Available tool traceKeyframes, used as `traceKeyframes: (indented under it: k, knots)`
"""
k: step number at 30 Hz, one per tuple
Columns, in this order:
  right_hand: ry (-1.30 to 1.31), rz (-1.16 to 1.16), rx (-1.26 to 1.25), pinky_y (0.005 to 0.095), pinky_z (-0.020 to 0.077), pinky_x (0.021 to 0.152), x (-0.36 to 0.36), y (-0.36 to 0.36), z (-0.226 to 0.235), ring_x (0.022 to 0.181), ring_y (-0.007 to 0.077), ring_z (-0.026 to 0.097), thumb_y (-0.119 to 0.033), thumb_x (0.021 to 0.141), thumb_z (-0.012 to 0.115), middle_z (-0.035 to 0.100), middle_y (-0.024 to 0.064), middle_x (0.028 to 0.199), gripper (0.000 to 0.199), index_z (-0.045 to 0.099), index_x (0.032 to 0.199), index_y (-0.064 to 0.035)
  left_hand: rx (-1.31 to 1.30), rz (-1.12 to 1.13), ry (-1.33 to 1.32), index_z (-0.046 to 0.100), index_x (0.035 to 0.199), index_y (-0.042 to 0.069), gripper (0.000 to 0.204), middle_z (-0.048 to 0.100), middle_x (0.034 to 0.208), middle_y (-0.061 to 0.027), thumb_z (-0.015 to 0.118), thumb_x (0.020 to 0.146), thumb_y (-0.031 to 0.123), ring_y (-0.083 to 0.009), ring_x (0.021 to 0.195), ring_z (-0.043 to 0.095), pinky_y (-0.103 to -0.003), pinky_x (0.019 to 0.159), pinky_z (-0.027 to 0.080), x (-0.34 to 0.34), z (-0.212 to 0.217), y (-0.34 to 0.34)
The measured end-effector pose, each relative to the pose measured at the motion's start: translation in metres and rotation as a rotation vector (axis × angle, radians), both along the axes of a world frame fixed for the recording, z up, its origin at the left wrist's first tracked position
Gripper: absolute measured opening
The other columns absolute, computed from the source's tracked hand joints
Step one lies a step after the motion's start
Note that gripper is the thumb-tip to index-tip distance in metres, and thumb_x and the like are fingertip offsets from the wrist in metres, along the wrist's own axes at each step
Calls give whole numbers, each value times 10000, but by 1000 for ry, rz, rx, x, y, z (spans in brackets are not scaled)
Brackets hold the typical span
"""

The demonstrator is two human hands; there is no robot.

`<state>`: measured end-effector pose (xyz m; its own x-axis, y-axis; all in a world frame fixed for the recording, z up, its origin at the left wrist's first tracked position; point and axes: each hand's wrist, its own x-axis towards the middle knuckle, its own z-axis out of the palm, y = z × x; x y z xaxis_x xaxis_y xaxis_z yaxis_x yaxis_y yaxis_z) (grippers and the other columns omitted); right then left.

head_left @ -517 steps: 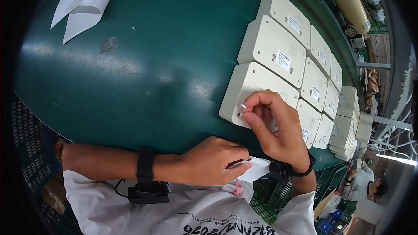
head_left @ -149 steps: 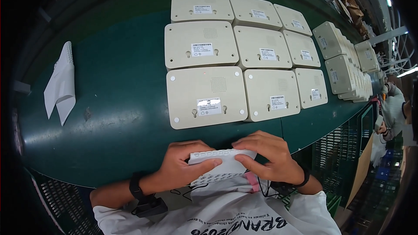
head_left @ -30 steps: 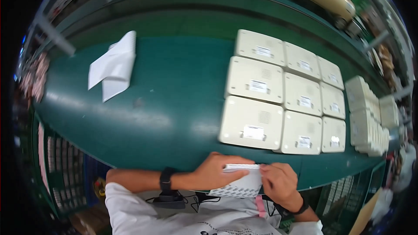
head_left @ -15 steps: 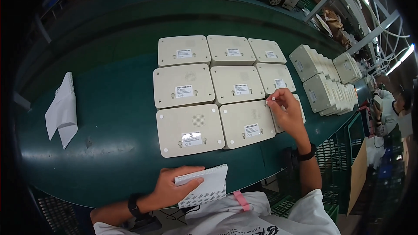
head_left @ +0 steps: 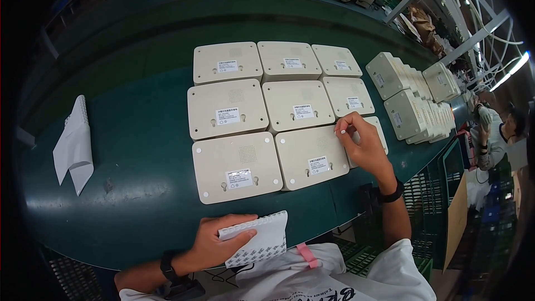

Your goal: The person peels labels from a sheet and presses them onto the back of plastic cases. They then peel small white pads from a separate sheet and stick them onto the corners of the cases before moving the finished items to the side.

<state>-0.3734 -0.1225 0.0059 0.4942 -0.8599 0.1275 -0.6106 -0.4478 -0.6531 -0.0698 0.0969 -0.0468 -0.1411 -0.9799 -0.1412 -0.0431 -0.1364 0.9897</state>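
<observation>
My left hand [head_left: 218, 238] grips a folded white backing sheet [head_left: 272, 235] with a row of small round pads along its top edge, held at the table's near edge. My right hand [head_left: 365, 146] is closed in a pinch on a small white round pad [head_left: 343, 131]. Its fingertips are at the far right corner of the front middle beige plastic box [head_left: 305, 155]. White pads sit in the corners of the front left box [head_left: 223, 159]. The same hand partly covers the front right box [head_left: 380, 132].
Several more labelled beige boxes [head_left: 227, 108] stand in rows behind. Stacks of similar boxes [head_left: 409, 117] are at the right. Folded white paper [head_left: 78, 145] lies on the green table [head_left: 134, 150] at left. Green crates [head_left: 421, 206] and a seated person [head_left: 493, 134] are at right.
My right hand's pinch has shifted slightly lower against the front middle box's far right corner. The left hand keeps its hold on the sheet. The whole view has shifted a little.
</observation>
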Motion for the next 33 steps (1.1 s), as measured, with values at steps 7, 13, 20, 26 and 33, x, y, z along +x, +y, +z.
traceKeyframes:
  k: [7, 13, 20, 26, 33]
  knots:
    - [432, 168, -678, 354, 539, 775, 4, 25, -6, 891, 270, 676, 47, 857, 629, 696, 124, 1003, 195, 605, 1039, -19, -33, 11, 5, 728, 1146, 0, 279, 764, 995, -105, 769, 884, 83, -116, 848, 713, -263, 754, 572, -1, -4, 0]
    - [317, 121, -334, 352, 547, 792, -4, 27, 20, 945, 300, 682, -7, 892, 637, 700, 150, 1147, 181, 633, 1072, -17, -34, 10, -16, 727, 1136, -12, 277, 764, 1013, -113, 773, 876, 74, -123, 856, 715, -271, 768, 574, 0, -1, 1]
    - [12, -26, -57, 310, 518, 830, -31, -5, 14, 985, 272, 659, -74, 963, 624, 665, 150, 1239, 98, 637, 1027, -1, -44, 4, -55, 724, 1124, -25, 272, 763, 1021, -128, 771, 870, 59, -131, 853, 717, -276, 777, 577, -2, 1, -2]
    - [68, 60, -278, 312, 514, 824, -28, -9, -2, 1016, 263, 646, -81, 975, 616, 654, 131, 1242, 97, 638, 991, 12, -44, 13, -51, 721, 1128, -26, 281, 763, 1016, -133, 770, 863, 50, -135, 855, 719, -278, 776, 578, -2, 1, -1]
    - [127, 63, -441, 342, 527, 835, -23, -8, -7, 1019, 289, 651, -43, 942, 636, 670, 141, 1169, 92, 655, 1011, 14, -44, 19, -40, 726, 1113, -28, 272, 765, 1011, -131, 774, 856, 49, -139, 843, 725, -278, 770, 579, -2, 1, -2]
